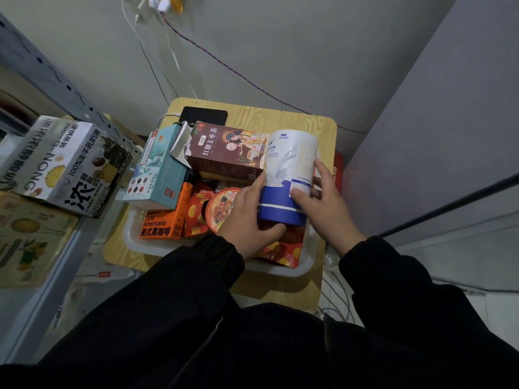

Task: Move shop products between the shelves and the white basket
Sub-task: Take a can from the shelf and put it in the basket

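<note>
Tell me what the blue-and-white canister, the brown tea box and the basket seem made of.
The canister: paperboard or labelled tin, unclear which; printed wrap with soft sheen. The brown tea box: printed cardboard, crisp folded edges. The basket: white moulded plastic, probably; smooth rounded rim.

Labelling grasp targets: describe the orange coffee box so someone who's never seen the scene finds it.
Start at the light wooden tabletop by the wall; a white basket of products sits on it. In the basket's near-left corner lies the orange coffee box, partly covered by a teal box. Unlike the red snack pack beside it, it reads "Caffe Americano".
</note>
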